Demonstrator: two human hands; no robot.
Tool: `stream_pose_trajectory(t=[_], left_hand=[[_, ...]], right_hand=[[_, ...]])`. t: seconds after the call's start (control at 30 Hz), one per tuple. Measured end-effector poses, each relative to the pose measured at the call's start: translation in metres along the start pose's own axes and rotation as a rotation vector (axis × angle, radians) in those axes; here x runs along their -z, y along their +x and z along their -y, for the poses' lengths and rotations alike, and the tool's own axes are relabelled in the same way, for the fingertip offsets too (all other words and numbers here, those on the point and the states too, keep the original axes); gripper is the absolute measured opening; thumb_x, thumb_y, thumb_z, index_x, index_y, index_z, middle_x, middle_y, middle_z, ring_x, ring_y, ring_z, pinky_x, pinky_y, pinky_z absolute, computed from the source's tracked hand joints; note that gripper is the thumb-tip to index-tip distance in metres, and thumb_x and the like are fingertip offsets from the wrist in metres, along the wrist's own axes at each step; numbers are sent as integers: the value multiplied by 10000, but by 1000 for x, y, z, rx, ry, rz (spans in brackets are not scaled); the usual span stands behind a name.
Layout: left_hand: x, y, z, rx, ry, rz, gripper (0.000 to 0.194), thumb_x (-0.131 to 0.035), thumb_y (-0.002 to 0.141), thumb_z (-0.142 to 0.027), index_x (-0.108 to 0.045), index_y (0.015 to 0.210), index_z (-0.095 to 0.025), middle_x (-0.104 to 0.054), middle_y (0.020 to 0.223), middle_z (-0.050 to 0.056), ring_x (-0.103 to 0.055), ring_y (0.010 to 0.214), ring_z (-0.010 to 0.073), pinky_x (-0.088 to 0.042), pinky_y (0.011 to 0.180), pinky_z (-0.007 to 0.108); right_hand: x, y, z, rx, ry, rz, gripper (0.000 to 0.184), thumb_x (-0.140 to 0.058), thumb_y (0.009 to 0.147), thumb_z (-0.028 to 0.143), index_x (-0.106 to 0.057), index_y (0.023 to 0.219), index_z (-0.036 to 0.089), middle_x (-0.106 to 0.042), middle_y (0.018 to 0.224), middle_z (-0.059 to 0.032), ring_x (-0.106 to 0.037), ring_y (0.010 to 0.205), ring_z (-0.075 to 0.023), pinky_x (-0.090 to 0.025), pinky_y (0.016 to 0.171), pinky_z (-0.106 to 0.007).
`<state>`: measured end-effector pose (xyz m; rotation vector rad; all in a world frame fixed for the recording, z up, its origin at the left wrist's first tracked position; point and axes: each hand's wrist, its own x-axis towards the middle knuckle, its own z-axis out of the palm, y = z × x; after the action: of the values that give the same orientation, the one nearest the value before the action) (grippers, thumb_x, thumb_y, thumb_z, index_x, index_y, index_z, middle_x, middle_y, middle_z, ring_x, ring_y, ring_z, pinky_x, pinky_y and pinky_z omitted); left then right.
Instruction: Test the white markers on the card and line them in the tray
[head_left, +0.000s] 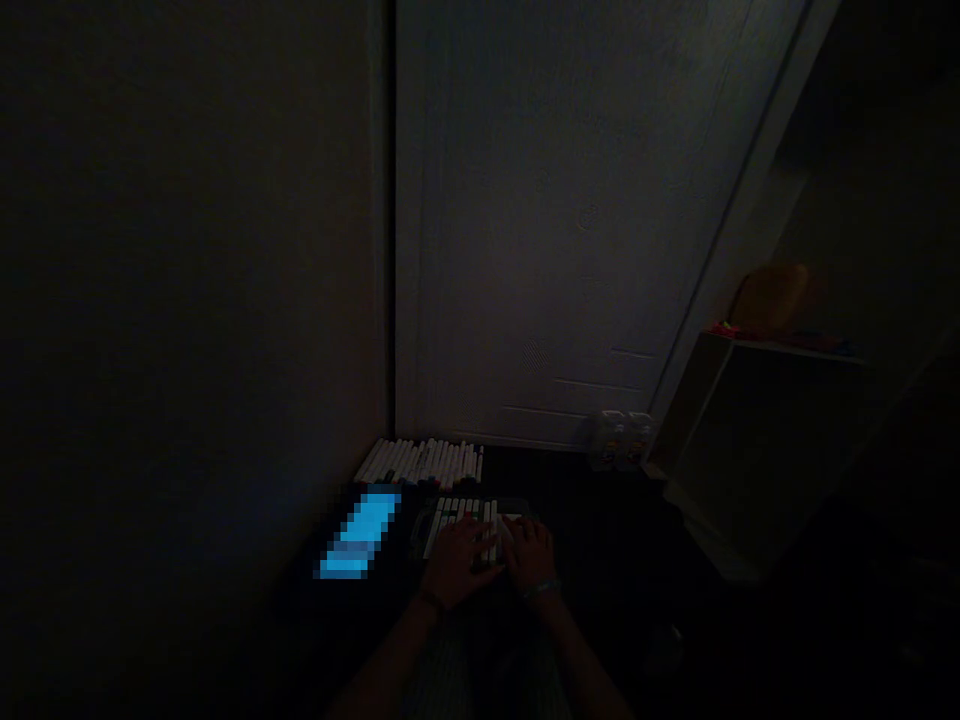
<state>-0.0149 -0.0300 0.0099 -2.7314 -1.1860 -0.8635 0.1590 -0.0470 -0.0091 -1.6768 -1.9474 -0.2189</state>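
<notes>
The room is very dark. My left hand (457,565) lies over a row of white marker pens (465,515) in a shallow case on the dark surface, fingers spread on them. My right hand (531,555) rests just beside it on the same pens, its fingers curled downward; what they hold, if anything, is too dark to tell. A second row of white marker pens (424,460) lies farther back against the door.
A glowing blue screen (358,535) lies left of the pens. A white door (555,230) stands behind, a wall at left. Small clear containers (619,438) sit by the door. A pale box-like cabinet (750,440) stands at right with an orange object (772,295) on top.
</notes>
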Motion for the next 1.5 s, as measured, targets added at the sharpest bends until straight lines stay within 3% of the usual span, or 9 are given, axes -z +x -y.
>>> stream_pose_trajectory(t=[0.47, 0.7, 0.93, 1.5], left_hand=[[-6, 0, 5, 5, -74, 35, 468, -577, 700, -493, -523, 1134, -327, -580, 1141, 6, -451, 1085, 247, -337, 916, 431], [-4, 2, 5, -6, -86, 57, 462, -586, 698, -471, -524, 1132, -326, -584, 1137, -6, -447, 1091, 236, -335, 930, 412], [-5, 2, 4, 20, -78, 52, 459, -599, 690, -456, -531, 1123, -321, -598, 1111, 0, -458, 1074, 241, -348, 906, 408], [-9, -1, 7, 55, -122, 53, 428, -593, 698, -468, -558, 1094, -308, -603, 1106, 8, -478, 1083, 233, -352, 925, 395]], right_hand=[[7, 0, 7, -19, -23, -6, 449, -445, 807, 224, -410, 1243, 326, -518, 1120, -63, -416, 1032, -249, -250, 903, -440], [10, -1, 11, 49, 12, -30, 354, -369, 872, 318, -435, 1217, 366, -518, 1144, -41, -412, 1042, -239, -246, 910, -439], [7, -2, 12, 8, -23, -35, 339, -357, 877, 369, -433, 1205, 413, -475, 1233, -15, -366, 1118, -253, -212, 927, -475], [11, -2, 14, -44, -84, 28, 353, -296, 889, 424, -445, 1207, 390, -454, 1262, -15, -339, 1149, -250, -184, 951, -458]])
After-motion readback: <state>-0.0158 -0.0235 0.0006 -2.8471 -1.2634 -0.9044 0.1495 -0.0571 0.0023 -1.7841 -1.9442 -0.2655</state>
